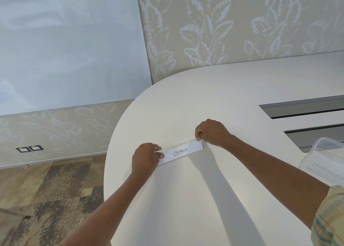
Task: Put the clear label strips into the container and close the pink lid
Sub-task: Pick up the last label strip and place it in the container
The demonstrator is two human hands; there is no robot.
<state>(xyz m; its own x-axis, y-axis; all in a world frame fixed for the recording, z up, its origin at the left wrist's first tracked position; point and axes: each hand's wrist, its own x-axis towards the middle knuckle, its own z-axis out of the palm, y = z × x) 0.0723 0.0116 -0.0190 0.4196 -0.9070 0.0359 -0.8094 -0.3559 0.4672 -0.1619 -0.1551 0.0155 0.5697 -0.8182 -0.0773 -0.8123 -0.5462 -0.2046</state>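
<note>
Clear label strip [183, 151] reading OSTRICH is pinched at both ends, left hand [146, 157] and right hand [212, 133], its long axis running left-right and the plastic container [323, 160] sitting off to the right, nearer the right hand

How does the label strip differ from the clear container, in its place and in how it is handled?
The label strip is held at both ends, by the left hand and the right hand; nothing touches the clear container. The strip is flat, narrow and fully in view near the table's middle; the container is deep and cut off at the right edge. The strip carries the word OSTRICH; the container shows no writing. Both are clear plastic.
</note>
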